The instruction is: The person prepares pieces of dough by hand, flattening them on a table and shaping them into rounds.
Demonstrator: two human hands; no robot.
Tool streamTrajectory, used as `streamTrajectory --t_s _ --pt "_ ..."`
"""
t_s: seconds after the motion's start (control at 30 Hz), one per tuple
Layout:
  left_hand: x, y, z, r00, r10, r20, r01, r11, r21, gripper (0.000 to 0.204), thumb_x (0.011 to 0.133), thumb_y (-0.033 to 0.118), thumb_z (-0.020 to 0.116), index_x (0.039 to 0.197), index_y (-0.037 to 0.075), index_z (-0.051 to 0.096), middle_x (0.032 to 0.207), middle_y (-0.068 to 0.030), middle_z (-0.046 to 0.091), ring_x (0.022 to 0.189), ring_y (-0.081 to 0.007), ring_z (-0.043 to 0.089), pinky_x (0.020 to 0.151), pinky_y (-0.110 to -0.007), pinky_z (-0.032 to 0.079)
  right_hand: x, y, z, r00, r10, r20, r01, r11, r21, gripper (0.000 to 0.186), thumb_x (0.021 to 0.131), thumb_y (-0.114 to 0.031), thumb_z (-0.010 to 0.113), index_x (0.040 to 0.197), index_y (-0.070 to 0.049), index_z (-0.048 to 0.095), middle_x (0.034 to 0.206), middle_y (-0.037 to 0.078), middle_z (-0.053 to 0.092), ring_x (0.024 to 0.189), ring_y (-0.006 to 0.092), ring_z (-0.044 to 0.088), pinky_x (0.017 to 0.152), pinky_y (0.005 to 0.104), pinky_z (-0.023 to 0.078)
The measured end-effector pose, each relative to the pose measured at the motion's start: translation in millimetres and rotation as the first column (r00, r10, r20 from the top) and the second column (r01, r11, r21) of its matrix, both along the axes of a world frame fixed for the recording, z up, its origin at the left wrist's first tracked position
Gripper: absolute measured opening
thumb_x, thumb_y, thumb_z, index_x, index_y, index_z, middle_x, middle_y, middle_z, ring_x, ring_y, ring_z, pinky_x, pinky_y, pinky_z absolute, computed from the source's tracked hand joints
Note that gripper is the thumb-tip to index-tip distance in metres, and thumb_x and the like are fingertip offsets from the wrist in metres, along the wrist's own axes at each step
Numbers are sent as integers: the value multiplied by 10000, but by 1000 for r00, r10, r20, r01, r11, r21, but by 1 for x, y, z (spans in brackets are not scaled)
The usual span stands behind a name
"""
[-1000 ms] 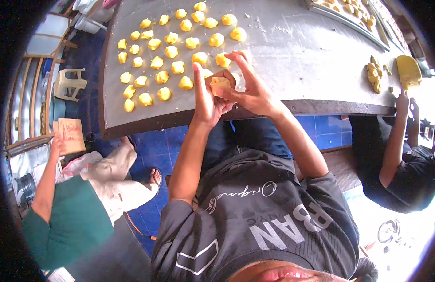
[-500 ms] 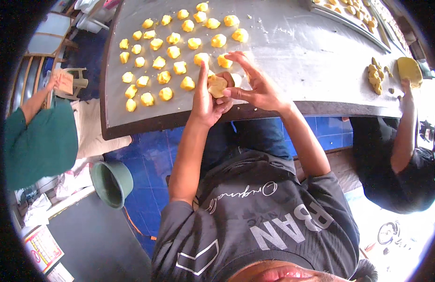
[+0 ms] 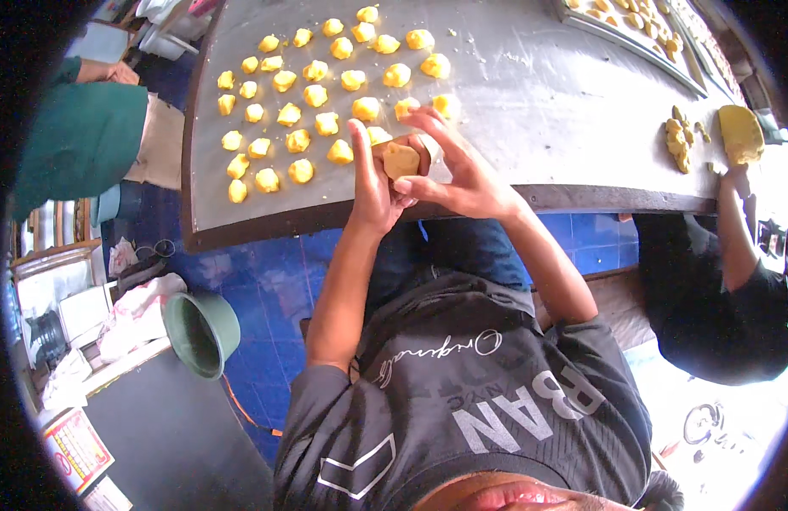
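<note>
A flattened piece of tan dough (image 3: pixel 401 162) rests in my left hand (image 3: pixel 375 189), above the near edge of the metal-topped table. The fingers of that hand curl under and behind the dough, with its thumb side raised. My right hand (image 3: pixel 475 183) grips the dough from the right; its thumb lies at the near edge and the other fingers arch over the far side. Rows of rough yellow lumps (image 3: pixel 315 95) lie on the tabletop beyond and left of my hands. The nearest ones are partly hidden by my fingers.
Trays of shaped dough pieces (image 3: pixel 636 21) stand at the far right. A co-worker's hand (image 3: pixel 734 180) is by a yellow scraper (image 3: pixel 740 134), near a dough lump (image 3: pixel 679 143). Another person in a green top (image 3: pixel 87 140) stands left. A green basin (image 3: pixel 202 334) sits below.
The dough in my hands has turned and shows a flatter face. One more yellow lump shows near my right fingertips. The person in green has moved closer to the table's left side.
</note>
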State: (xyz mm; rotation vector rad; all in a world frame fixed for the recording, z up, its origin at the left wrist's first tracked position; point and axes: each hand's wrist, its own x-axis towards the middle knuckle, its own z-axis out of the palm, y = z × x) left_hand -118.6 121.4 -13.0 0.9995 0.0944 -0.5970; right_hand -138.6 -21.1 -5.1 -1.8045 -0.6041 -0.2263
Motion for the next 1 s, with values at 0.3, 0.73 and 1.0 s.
streamTrajectory --t_s 0.3,0.73,1.0 --pt "-13 0 -5 989 -17 149 14 1000 19 928 746 792 9 854 59 568 648 5 512 461 -64 406 363 -193 280 3 -10 7 986 117 -121 -130 986 -101 333 800 -187 656 1103 -62 598 1193 137 527 1225 303 402 1070 426 210" --pt "-10 3 -15 975 -75 211 56 994 95 966 721 817 29 892 55 597 599 24 509 418 -39 364 364 -177 243 -15 -17 29 998 52 47 -45 990 -135 264 827 -276 587 1044 -128 615 1105 89 551 1137 306 417 1013 476 218" --pt "-10 -1 -10 980 -106 167 89 990 109 1015 655 867 16 990 99 589 760 15 597 543 -59 486 391 -192 317 -5 -18 30 974 198 106 -132 886 -444 281 808 -251 627 1046 -101 636 1154 90 555 1214 348 385 1066 526 154"
